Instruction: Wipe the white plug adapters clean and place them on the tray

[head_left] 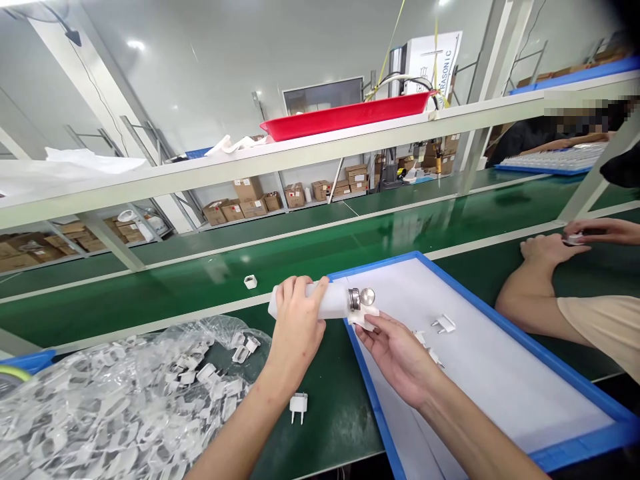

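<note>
Nearest my view, a clear plastic bag [115, 393] of white plug parts lies slumped on the green bench [320, 400], its mouth open toward me, so parts are within reach of my left hand [296, 328]. One loose two-pin plug piece [299, 405] lies just beside that wrist, pins pointing toward me.

I see the left hand wrapped around a white cylindrical tool [325, 300], fingers curled over the top and closed on its body. I judge that full grip is there to steady it. The tool's long axis runs left to right, roughly level, with its metal roller head [362, 298] pointing right, over the near left corner of the blue-rimmed tray [575, 447].

My right hand [400, 350] is palm up and half spread beneath the head, fingertips pinching a small white plug part [364, 319] that touches the head from below; held up like that, the part meets the tool directly.

A few plug pieces [444, 325] lie on the tray's white liner. One small white cap [251, 281] sits alone farther back on the bench. At right, another person's arms [545, 267] rest on the bench, hands on a small part.
</note>
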{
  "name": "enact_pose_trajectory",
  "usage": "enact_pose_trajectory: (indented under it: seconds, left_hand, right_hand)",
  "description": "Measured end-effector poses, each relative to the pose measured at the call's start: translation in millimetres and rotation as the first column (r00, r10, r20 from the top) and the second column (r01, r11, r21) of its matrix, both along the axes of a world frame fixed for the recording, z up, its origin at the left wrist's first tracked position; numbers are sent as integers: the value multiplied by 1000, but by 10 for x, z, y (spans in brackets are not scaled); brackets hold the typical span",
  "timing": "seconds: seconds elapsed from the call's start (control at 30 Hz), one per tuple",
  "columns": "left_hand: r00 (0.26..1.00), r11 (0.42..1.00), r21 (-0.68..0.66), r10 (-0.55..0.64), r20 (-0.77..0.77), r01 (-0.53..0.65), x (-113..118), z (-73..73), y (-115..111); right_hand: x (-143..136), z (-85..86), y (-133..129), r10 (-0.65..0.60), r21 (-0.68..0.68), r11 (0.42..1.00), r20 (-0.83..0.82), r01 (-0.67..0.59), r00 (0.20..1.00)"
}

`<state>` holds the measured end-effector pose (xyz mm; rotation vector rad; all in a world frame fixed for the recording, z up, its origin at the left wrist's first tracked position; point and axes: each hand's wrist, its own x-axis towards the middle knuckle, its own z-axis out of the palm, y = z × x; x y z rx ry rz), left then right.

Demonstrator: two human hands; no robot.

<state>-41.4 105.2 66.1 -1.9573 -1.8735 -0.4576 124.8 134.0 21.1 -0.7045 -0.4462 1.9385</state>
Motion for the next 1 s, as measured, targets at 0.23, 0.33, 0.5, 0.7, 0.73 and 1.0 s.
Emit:
enact_pose_trajectory:
  seconds: [0.23,0.33,0.5,0.7,0.73,1.0]
  left_hand:
    - [999,1000,-11,11,-37,-12,23,53,-33]
    - [998,1000,-13,14,-62,-14,26,62,-46]
    - [993,1000,-6,30,-112,-31,18,56,-42]
    - [990,999,-16,30,-140,-33,23,67,-49]
    - [989,999,-15,32,-145,-35,25,70,-52]
    - [984,999,-6,34,-172,-36,42,73,-38]
  right_hand:
    - [-6,13,1,8,-7,1000,2,-8,1000]
    - [-16,18,1,12,-13,1000,14,-12,1000]
    - [-35,29,-11,6,-37,999,35,-5,999]
    - [-57,2,-6,4,-44,999,25,-3,1000]
    - [-60,-1,-3,5,-45,999,21,-4,1000]
    - [-70,7,1,3,-65,998,1,-3,1000]
